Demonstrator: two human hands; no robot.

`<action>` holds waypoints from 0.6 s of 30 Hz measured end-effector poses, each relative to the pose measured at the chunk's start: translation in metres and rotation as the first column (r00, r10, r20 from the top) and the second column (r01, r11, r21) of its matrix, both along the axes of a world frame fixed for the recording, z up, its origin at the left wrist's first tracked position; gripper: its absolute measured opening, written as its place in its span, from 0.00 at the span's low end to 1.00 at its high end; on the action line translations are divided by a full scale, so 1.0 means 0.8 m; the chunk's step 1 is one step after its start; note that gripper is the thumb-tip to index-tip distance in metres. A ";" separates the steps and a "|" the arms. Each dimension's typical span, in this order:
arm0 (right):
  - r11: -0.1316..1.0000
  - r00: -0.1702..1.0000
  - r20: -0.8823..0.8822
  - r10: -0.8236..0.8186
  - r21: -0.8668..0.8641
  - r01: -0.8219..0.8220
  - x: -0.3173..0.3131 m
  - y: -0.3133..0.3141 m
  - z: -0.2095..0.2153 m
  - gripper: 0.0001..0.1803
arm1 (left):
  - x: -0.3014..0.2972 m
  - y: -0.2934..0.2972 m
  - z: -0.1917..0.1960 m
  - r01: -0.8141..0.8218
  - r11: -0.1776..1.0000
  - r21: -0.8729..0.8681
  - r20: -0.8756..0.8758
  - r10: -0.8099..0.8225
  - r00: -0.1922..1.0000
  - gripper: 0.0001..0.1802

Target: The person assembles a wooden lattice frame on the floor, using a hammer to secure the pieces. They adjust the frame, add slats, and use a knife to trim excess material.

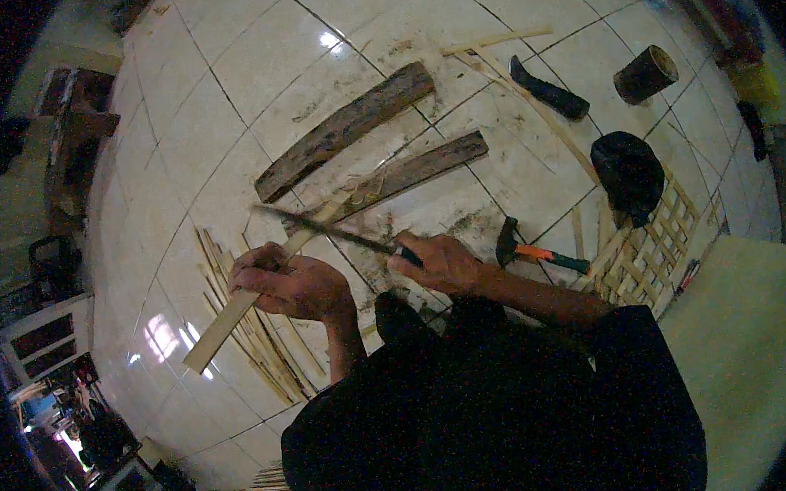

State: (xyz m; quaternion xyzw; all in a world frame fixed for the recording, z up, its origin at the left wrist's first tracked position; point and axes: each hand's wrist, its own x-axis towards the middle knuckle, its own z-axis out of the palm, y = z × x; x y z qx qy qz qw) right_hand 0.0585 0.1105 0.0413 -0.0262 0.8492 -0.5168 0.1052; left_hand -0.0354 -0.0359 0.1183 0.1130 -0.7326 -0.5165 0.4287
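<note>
My left hand (295,284) is closed round a flat, pale bamboo strip (212,339), which slants from the lower left up toward the far right. In my right hand (445,262) is a knife (343,233), gripped by its dark handle. Its long, narrow blade points to the far left and crosses the strip just beyond my left fingers. Curled shavings (369,193) lie around the strip's far end, at a dark wooden piece (442,166). Several thin strips (257,355) are spread on the floor beneath my left hand.
Another rough wooden piece (346,133) lies farther off. To the right are a hammer (542,254), a dark curved tool (550,94), a hollow cylinder (645,75), a black bundle (628,177) and a woven lattice (663,242). A yellowish mat (740,323) covers the near right floor.
</note>
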 end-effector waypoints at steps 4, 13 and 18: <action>0.994 0.990 0.092 -0.110 -0.012 0.111 -0.008 0.003 -0.060 0.19 | -0.006 0.011 -0.003 0.058 0.987 0.150 -0.086 -0.045 0.995 0.16; 0.998 0.994 0.102 -0.047 0.037 0.043 0.002 -0.012 -0.013 0.21 | -0.004 0.005 -0.006 0.148 0.936 0.319 -0.140 -0.108 0.984 0.14; 0.993 0.985 0.145 -0.091 0.083 0.079 -0.017 0.000 -0.031 0.22 | -0.013 0.012 -0.004 0.061 0.962 0.266 -0.103 -0.034 0.994 0.13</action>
